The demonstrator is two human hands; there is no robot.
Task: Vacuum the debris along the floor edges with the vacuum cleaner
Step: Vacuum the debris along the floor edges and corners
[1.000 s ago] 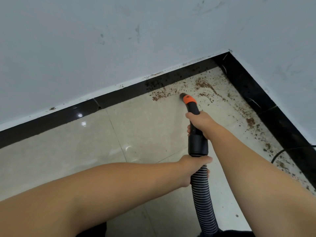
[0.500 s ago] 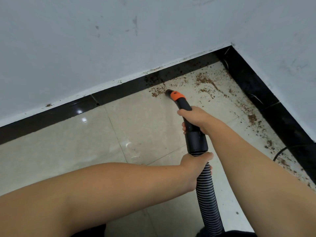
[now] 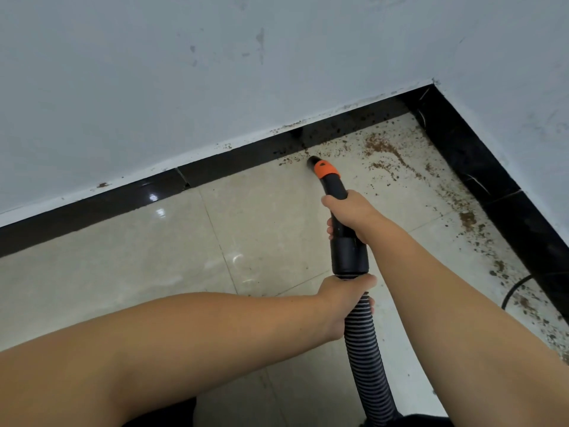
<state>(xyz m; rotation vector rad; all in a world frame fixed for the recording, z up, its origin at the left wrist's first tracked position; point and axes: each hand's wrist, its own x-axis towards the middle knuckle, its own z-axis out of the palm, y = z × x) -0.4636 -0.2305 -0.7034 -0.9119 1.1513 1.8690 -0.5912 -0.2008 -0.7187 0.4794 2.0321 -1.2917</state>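
Debris lies just ahead and right of the nozzle, beyond the right hand gripping the wand; left hand grips the hose.

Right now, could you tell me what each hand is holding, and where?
Right hand grips the vacuum nozzle mid-tube; left hand grips the ribbed hose at its top.

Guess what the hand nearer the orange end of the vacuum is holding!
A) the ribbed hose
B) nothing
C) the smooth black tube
C: the right hand wraps round the smooth black tube just behind the orange collar, while the left hand grips the ribbed hose.
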